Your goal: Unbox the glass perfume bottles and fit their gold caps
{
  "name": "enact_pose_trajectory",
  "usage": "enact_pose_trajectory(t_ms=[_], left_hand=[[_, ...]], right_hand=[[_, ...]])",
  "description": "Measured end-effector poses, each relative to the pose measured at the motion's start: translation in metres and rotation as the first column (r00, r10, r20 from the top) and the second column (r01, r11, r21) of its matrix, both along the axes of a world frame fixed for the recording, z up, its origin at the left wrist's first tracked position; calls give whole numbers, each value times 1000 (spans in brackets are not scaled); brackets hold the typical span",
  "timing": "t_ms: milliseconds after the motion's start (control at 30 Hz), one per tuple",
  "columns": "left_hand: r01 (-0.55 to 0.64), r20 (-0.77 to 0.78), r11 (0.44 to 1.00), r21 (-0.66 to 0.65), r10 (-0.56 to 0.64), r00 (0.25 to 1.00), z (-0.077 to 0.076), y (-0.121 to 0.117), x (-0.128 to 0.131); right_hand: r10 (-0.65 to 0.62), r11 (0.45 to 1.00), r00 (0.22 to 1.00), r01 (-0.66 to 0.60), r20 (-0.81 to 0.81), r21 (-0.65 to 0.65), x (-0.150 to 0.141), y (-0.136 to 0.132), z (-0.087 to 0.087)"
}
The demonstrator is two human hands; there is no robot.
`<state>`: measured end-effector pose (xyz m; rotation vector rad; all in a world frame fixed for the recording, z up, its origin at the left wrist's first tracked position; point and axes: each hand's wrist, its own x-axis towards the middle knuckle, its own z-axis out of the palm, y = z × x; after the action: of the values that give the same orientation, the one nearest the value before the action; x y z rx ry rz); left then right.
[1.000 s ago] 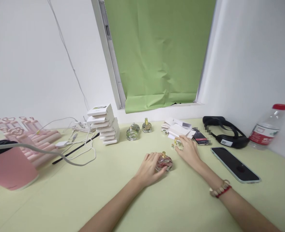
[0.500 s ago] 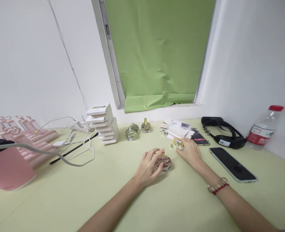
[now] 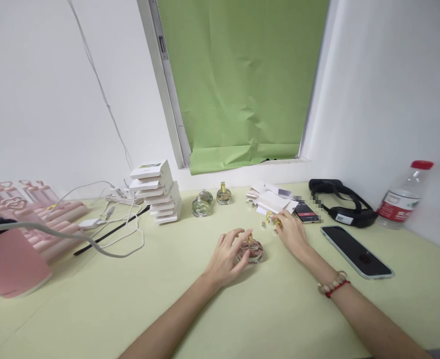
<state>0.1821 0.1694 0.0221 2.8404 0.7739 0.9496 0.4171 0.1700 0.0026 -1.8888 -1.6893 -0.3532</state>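
My left hand (image 3: 225,257) rests on the table with its fingers curved around a round glass perfume bottle (image 3: 256,255). The bottle stands upright and has a gold-coloured neck, close to my index fingertip and thumb. To its right, my right hand (image 3: 292,232) reaches over several small shiny gold caps (image 3: 263,225). The fingers are bent together on a gold piece among them, and part of it is hidden by the fingertips. Farther back stand more glass perfume bottles (image 3: 202,207), one of them with a gold neck (image 3: 224,194).
White box stack (image 3: 163,194) at back left; folded white papers (image 3: 274,200) behind the caps. At right: a phone (image 3: 356,252), another phone (image 3: 306,212), a black headset (image 3: 354,215) and a water bottle (image 3: 397,204). Left: cables (image 3: 141,239), pink tubes (image 3: 61,227), a pink container (image 3: 14,264).
My right hand has shifted slightly over the gold caps, its fingers drawing closer together. My left hand stays at the perfume bottle. The whole view has moved a little.
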Motion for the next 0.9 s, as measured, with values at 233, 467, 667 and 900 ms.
enact_pose_trajectory(t_ms=[233, 467, 667, 900], left_hand=[[46, 91, 997, 63, -52, 995, -2, 0, -1], [102, 83, 983, 154, -115, 990, -2, -1, -3], [137, -13, 973, 185, -137, 991, -2, -3, -1], [130, -5, 972, 194, -132, 991, -2, -2, 1]], right_hand=[[189, 967, 957, -143, -220, 209, -10, -3, 12], [410, 890, 823, -267, -393, 370, -28, -8, 23], [421, 892, 775, -259, -472, 370, -31, -10, 24], [475, 876, 637, -276, -607, 396, -39, -14, 29]])
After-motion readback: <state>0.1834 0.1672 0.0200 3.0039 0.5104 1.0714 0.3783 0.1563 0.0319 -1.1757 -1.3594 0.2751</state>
